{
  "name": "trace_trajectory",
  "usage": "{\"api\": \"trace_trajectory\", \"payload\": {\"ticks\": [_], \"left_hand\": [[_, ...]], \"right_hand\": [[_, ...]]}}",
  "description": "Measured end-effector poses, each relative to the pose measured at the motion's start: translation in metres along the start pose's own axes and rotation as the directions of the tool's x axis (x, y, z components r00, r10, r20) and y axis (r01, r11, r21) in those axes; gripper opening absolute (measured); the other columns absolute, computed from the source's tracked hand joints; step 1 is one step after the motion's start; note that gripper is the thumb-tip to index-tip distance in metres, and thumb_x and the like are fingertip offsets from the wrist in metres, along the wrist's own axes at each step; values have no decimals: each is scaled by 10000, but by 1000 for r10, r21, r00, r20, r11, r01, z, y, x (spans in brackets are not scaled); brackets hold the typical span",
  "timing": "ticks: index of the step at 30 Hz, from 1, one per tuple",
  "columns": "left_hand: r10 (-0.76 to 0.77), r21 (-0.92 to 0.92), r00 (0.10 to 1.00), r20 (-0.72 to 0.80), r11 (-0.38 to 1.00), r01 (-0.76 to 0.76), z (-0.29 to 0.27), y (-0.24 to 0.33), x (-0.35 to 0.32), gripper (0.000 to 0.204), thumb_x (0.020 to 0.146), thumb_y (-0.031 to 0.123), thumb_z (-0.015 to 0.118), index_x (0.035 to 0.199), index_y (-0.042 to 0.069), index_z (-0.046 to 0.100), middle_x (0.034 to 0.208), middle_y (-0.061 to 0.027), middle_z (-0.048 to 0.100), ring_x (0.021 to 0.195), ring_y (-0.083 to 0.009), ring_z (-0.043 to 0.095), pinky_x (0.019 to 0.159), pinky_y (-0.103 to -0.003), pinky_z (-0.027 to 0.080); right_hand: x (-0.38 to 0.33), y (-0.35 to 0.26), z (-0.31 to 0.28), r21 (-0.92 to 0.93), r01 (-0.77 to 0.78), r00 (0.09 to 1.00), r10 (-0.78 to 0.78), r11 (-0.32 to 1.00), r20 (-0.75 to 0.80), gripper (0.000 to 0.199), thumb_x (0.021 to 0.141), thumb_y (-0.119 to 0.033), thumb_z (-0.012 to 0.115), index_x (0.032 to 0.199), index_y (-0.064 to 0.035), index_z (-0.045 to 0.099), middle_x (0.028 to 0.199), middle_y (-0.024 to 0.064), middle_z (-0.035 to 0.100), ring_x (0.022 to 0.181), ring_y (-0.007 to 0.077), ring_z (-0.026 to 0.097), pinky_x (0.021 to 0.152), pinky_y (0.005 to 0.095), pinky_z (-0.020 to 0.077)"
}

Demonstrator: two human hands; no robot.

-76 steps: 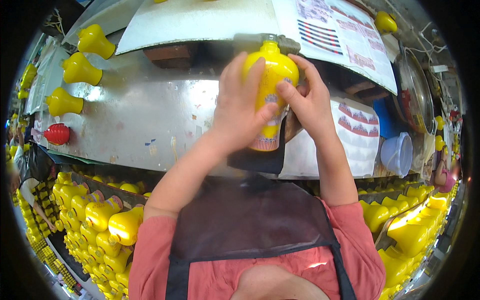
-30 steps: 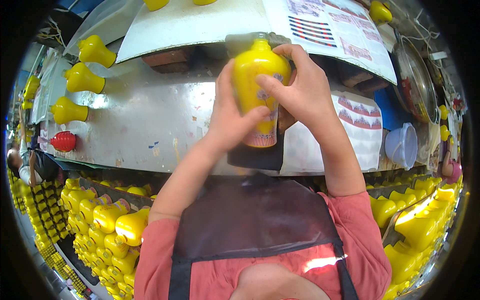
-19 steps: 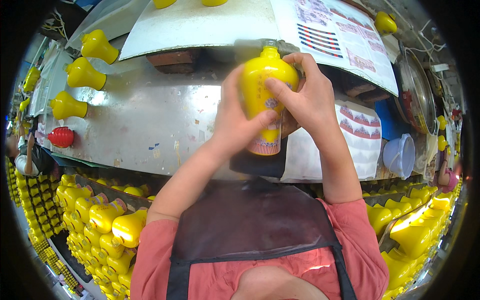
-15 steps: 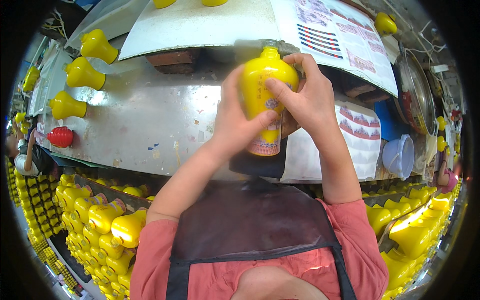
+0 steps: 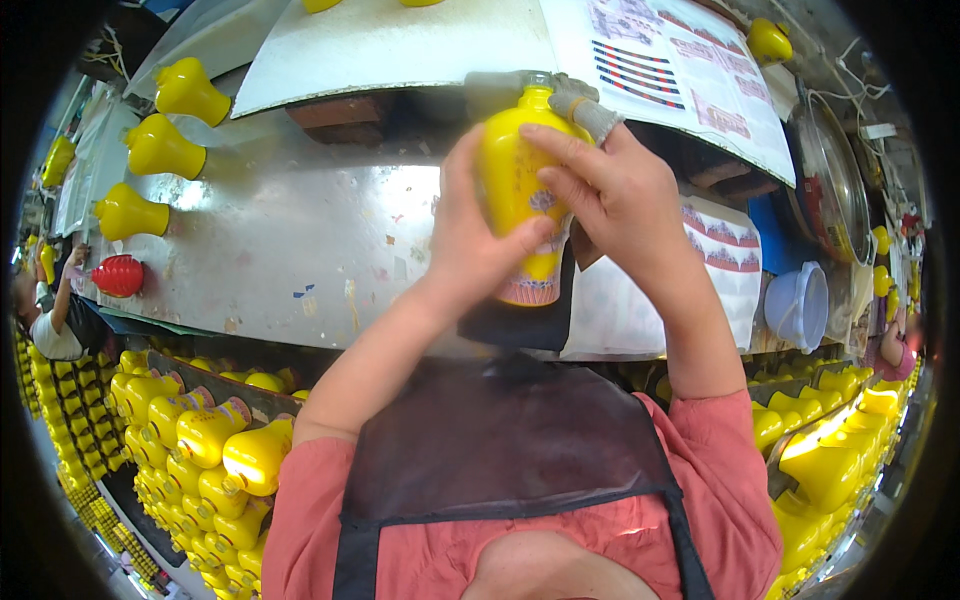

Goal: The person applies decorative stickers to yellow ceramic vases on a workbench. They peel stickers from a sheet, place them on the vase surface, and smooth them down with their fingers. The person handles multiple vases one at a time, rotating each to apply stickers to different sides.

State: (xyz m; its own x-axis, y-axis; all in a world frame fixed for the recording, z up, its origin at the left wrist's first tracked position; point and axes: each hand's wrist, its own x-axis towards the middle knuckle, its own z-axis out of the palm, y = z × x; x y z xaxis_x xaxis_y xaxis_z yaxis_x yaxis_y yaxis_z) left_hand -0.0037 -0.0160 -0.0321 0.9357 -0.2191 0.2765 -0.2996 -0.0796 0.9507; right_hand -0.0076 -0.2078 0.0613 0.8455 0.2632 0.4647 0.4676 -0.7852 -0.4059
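Observation:
A glossy yellow bottle point(image 5: 515, 170) with a clear threaded neck, printed purple flowers and a pink patterned base band leans over the bench in front of me. My left hand point(image 5: 470, 225) is closed around its left side, thumb across the lower front. On the right shoulder and front of the bottle, my right hand point(image 5: 625, 195) presses its fingers. A grey, cloth-like piece point(image 5: 592, 112) shows by the bottle's neck, touching the right hand; its kind and whether it is gripped are unclear. Dark cloth point(image 5: 515, 325) lies below the bottle.
Three yellow bottles point(image 5: 165, 147) and a red ribbed object point(image 5: 118, 275) sit at left. Printed decal sheets point(image 5: 720, 240) lie to the right, near a pale bucket point(image 5: 796, 308). A raised white board point(image 5: 400, 55) spans the back. Stacked yellow bottles point(image 5: 215, 435) flank me; people work at both edges.
My right hand has shifted its grip, its fingers now lying higher on the bottle's front. The grey piece has come into view beside it. My left hand stays in nearly the same place.

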Motion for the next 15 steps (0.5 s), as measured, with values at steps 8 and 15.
{"api": "trace_trajectory", "payload": {"ticks": [8,15], "left_hand": [[-44,-60,999,16,997,45,1,-1,-2,1056,768,292,875,1594,52,262,1502,-228,421,1409,-394,463,1177,-486,399],[-22,-6,1000,13,1000,22,-1,-1,1,1054,764,292,880,1591,54,272,1508,-229,422,1404,-400,469,1176,-482,402]], "right_hand": [[3,8,-11,25,-58,990,54,998,128,384,953,-319,696,1324,-223,716,891,112,637,772,290,701,726,383,574],[42,7,-39,698,-589,729,640,406,242,262,968,-209,740,1180,-56,738,951,12,720,852,115,697,770,293,573]]}}
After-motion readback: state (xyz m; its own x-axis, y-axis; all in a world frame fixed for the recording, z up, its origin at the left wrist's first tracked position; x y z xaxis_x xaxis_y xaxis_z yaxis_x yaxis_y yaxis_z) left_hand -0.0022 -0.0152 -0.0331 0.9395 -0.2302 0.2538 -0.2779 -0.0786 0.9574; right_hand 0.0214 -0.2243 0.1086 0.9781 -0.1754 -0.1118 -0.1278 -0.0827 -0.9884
